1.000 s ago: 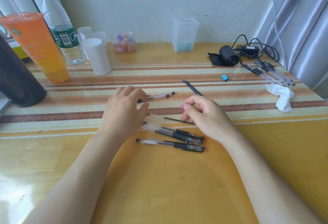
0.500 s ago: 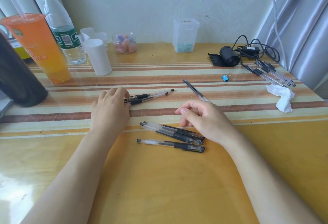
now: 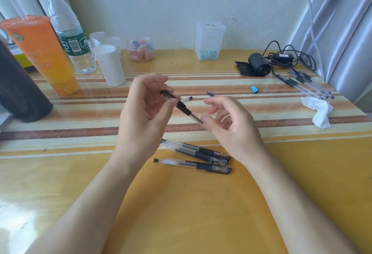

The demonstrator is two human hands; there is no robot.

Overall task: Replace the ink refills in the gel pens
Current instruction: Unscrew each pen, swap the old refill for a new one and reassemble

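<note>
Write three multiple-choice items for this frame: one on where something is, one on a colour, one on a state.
1. Where does the binder clip lie?
A. on the striped cloth, right of the hands
B. inside the clear box
C. under the tissue

2. What colour is the drink in the tall cup?
A. green
B. orange
C. blue

3. What is the state of the pen between the hands?
A. lying flat on the table
B. held up off the table by both hands
C. standing in a cup

Answers: 1 A, the clip sits on a stripe beyond the right hand. 2 B, the cup shows orange. 3 B, the left hand pinches the capped end and the right hand takes the clear end.
</note>
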